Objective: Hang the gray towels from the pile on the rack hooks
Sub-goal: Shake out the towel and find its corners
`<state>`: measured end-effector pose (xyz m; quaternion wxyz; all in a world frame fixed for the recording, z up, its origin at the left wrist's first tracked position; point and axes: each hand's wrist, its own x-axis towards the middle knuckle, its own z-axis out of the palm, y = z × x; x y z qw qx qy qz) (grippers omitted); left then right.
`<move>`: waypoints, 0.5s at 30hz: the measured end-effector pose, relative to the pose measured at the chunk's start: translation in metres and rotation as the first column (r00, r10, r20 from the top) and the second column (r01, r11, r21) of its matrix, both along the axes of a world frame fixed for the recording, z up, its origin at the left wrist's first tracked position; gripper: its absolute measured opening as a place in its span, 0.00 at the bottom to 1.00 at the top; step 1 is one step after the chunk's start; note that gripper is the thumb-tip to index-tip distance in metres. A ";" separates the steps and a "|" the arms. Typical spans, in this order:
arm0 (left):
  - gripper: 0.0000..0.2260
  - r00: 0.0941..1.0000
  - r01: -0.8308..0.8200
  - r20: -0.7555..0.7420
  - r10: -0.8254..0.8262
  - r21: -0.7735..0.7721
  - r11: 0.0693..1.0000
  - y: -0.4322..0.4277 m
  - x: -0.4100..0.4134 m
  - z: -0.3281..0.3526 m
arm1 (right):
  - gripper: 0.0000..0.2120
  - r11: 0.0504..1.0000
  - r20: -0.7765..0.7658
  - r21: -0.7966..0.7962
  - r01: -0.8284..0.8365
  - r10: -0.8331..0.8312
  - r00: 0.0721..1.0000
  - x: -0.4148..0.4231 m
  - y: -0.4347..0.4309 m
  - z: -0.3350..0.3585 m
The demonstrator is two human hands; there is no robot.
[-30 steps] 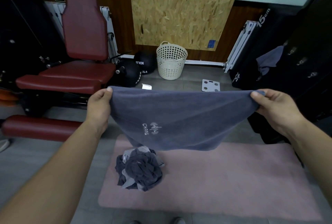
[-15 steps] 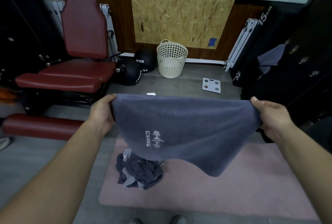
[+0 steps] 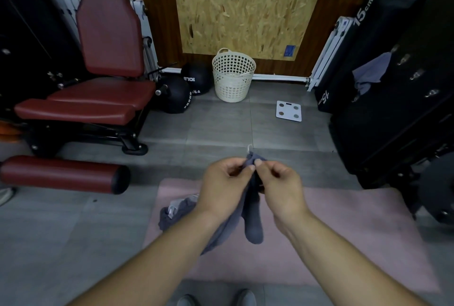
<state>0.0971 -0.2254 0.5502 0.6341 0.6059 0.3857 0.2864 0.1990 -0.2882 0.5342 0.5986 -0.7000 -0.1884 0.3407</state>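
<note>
Gray towel (image 3: 253, 219) hangs bunched, its top corner pinched between my left hand (image 3: 224, 187) and right hand (image 3: 280, 187); pile (image 3: 175, 212) at eight o'clock.

Both bare forearms are reaching forward from the lower corners and converging at mid-frame. The left hand (image 3: 224, 184) is curling its fingers inward, thumb and forefinger pinching the top of a towel (image 3: 253, 217). The right hand (image 3: 280, 186) is sitting just beside it, almost touching, thumb tip pressing the same bunched corner from the other side. Both wrists are bending slightly, knuckles facing outward, palms turning toward each other. Two shoe tips are showing at the bottom edge.
</note>
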 end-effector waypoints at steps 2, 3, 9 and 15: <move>0.08 0.999 0.023 -0.028 -0.021 0.065 0.998 -0.003 -0.004 -0.001 | 0.12 0.998 -0.119 0.055 -0.022 0.029 0.992 -0.002 -0.002 0.001; 0.09 0.998 0.023 -0.060 -0.016 0.121 0.992 -0.001 -0.007 -0.002 | 0.13 0.997 -0.147 0.075 -0.025 0.036 0.989 0.000 -0.004 0.001; 0.08 0.983 0.058 -0.182 0.002 0.327 0.943 -0.002 -0.007 0.000 | 0.11 0.989 -0.154 0.143 0.038 -0.016 0.988 0.000 -0.007 0.006; 0.10 0.975 0.075 -0.220 0.014 0.386 0.919 -0.001 -0.007 0.003 | 0.09 0.971 -0.147 0.173 0.165 -0.140 0.979 -0.001 -0.006 0.009</move>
